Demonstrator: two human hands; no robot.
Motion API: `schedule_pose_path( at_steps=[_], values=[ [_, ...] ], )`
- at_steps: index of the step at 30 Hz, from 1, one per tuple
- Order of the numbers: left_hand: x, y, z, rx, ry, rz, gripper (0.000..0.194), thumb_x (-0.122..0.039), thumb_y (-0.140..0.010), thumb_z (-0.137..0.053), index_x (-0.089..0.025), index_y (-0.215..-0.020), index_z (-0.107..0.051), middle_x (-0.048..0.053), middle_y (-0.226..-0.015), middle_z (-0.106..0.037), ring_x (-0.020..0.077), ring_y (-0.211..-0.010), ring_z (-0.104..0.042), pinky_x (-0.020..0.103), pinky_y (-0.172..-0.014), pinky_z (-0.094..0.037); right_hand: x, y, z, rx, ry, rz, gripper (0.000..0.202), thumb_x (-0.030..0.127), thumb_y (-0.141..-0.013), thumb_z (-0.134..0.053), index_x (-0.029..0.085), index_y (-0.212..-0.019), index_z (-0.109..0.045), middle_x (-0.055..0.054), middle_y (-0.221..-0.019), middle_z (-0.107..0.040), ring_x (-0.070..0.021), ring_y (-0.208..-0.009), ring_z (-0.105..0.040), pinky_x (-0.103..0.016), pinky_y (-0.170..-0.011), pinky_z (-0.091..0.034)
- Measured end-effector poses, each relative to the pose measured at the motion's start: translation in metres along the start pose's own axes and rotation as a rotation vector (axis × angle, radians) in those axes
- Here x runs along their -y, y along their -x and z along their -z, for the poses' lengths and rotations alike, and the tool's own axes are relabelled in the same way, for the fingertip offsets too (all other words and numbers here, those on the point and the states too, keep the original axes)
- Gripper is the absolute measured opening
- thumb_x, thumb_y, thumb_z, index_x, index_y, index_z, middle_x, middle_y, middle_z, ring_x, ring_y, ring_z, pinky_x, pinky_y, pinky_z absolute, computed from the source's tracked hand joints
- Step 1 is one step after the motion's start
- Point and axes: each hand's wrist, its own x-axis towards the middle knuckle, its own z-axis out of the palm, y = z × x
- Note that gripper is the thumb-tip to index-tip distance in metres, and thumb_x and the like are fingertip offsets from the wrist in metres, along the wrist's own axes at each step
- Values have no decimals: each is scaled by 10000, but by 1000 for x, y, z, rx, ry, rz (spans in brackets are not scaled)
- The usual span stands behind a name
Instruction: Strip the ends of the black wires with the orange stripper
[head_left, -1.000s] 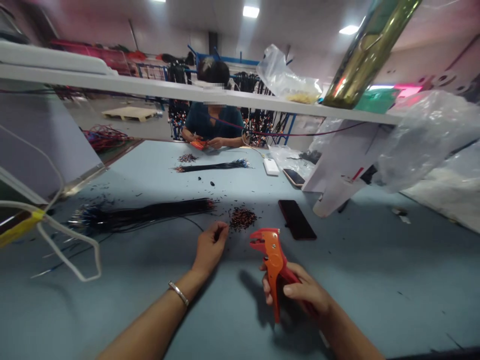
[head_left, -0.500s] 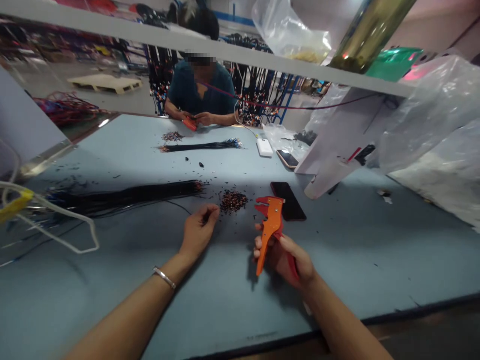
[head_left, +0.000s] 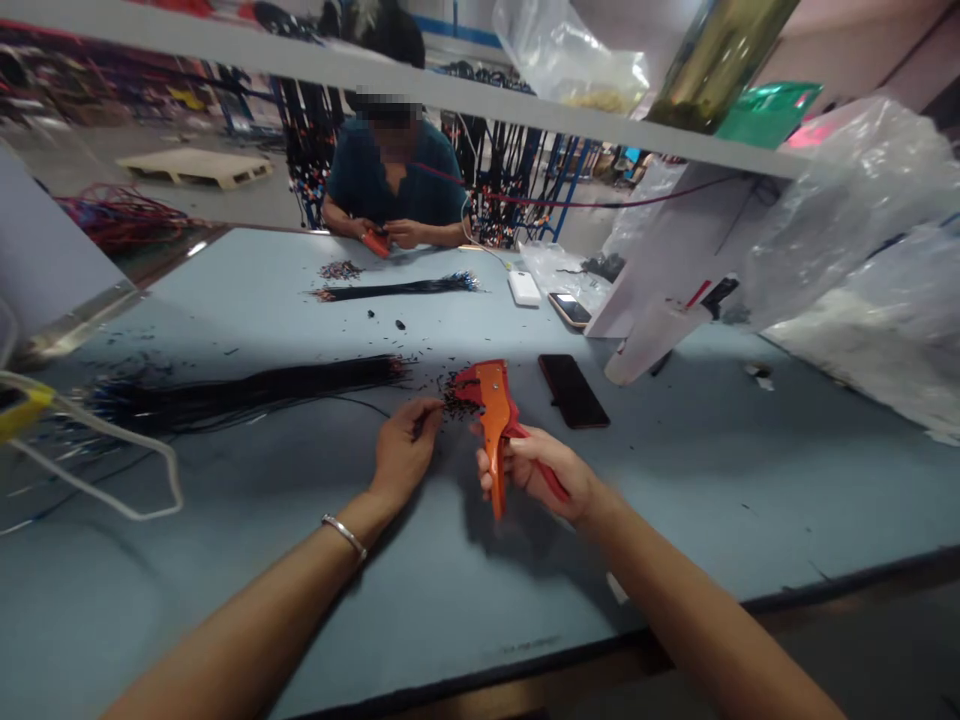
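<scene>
My left hand [head_left: 405, 452] is closed in a pinch on a thin black wire [head_left: 365, 403], which trails back to a long bundle of black wires [head_left: 262, 393] on the left. The pinched tip is too small to make out. My right hand [head_left: 546, 468] grips an orange and red wire stripper [head_left: 493, 405] by its handles, its jaws turned left towards my left fingertips. Behind those jaws, and partly covered by them, is a pile of small dark and copper-coloured scraps [head_left: 456, 408].
A black phone [head_left: 574, 390] lies right of the stripper. Across the table a person [head_left: 397, 175] holds an orange-red tool [head_left: 375, 241] near a second wire bundle [head_left: 397, 288]. A white upright panel [head_left: 645, 255] and plastic bags [head_left: 862, 210] stand right. White cable [head_left: 169, 460] loops at left.
My right hand has brought the wire stripper left and slightly up, closer to my left hand and over the scrap pile. My left hand keeps its pinch and has barely shifted.
</scene>
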Motion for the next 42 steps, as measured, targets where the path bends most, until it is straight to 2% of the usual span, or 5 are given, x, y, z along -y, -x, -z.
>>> schedule_pose_path(
  at_steps=[7,22,30,38,42],
  values=[
    [-4,0,8,-23,4,0,213,-334,-837,-518,-174,-865,-657,-9,-695,-628,133,-624,-538,222,-617,-438,-16,4,8,46,-112,29,404,292,-754,-597,134,-1125,-568,-60,-872,-636,-182,-743,-615,-352,-692,-531],
    [-7,4,14,51,24,-23,247,-362,-832,-515,-170,-841,-669,3,-693,-649,149,-643,-571,231,-624,-449,-19,12,16,34,157,-16,327,329,-768,-659,115,-1009,-607,-109,-905,-664,-183,-714,-631,-298,-605,-532],
    [-5,5,12,93,52,-15,234,-350,-839,-528,-178,-870,-684,15,-774,-701,163,-713,-614,243,-674,-469,-21,11,15,26,131,-2,374,309,-752,-673,117,-1061,-587,-100,-924,-658,-179,-729,-638,-304,-632,-538],
    [-8,6,14,163,80,-11,252,-351,-858,-513,-165,-818,-678,10,-737,-662,148,-694,-588,225,-662,-442,-20,12,17,67,189,-31,339,329,-751,-669,108,-999,-602,-112,-920,-652,-184,-733,-642,-296,-618,-525],
    [-8,6,14,144,71,-36,232,-341,-850,-525,-163,-775,-653,-3,-679,-622,134,-648,-554,216,-632,-427,-20,13,17,58,192,-43,419,327,-741,-685,112,-1085,-579,-103,-913,-649,-190,-734,-647,-296,-607,-526]
  ],
)
